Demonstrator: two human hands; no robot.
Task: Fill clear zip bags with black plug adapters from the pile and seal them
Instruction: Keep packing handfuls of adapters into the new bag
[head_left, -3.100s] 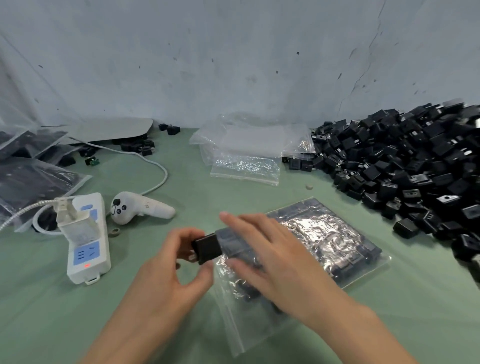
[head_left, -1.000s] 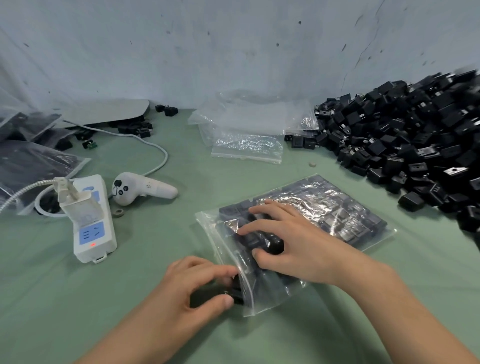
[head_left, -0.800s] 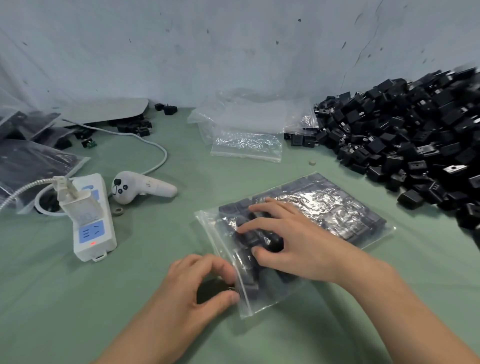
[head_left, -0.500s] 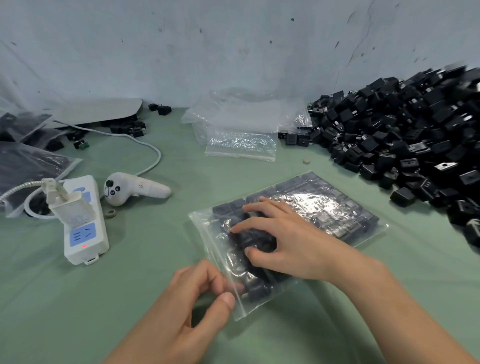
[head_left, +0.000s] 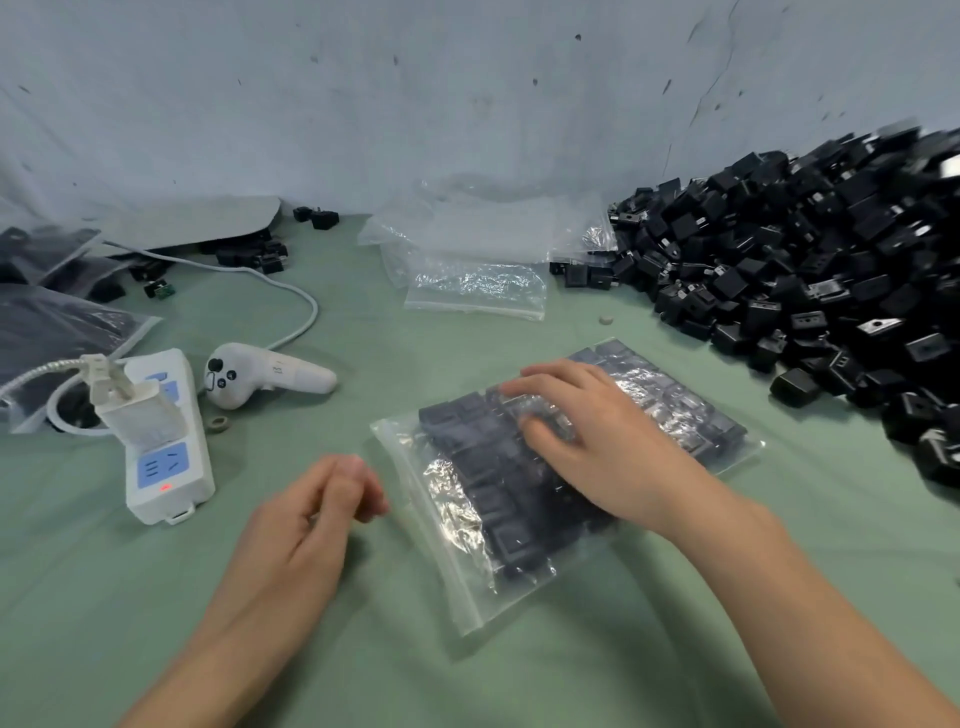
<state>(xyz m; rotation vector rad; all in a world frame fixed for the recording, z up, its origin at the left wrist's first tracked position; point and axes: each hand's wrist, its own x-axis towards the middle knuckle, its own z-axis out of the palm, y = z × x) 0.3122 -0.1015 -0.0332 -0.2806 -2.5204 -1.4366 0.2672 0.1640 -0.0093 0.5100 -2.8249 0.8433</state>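
A clear zip bag (head_left: 467, 525) packed with rows of black plug adapters lies flat on the green table in front of me, its zip edge toward the left. My right hand (head_left: 597, 441) rests flat on top of the bag, fingers spread and pressing on the adapters. My left hand (head_left: 317, 514) hovers just left of the bag's zip edge, fingers loosely curled, holding nothing I can see. A big pile of loose black adapters (head_left: 810, 291) fills the right side. Empty clear bags (head_left: 478, 280) lie at the back centre.
A white power strip (head_left: 166, 447) with a plugged-in charger and a white handheld controller (head_left: 265, 371) sit at the left, with a white cable looping behind. Filled bags (head_left: 47, 332) lie at the far left. A wall closes off the back.
My left hand pushed the last adapter into the bag's mouth, then let go and drew back to the left. My right hand stayed pressed on the bag, sliding slightly toward the far end.
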